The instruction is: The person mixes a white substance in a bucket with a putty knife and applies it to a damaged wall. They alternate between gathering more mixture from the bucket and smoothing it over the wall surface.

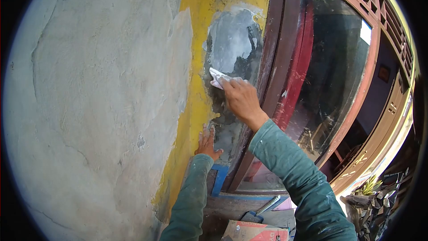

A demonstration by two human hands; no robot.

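Now | right hand (pixel 240 100) grips scraper (pixel 218 79) on wall patch (pixel 232 40) | left hand (pixel 206 143) flat, open | box (pixel 254 232) contents unseen

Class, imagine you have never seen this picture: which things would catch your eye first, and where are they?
First, the right hand in the middle, pressing a white scraper against a grey patch of bare plaster on the yellow wall strip. Below it, the left hand lies flat on the wall. To the right stands a dark glass window in a brown wooden frame.

The right hand (pixel 240 100) is raised with its grip closed; below it, the left hand (pixel 206 143) lies flat, fingers spread.
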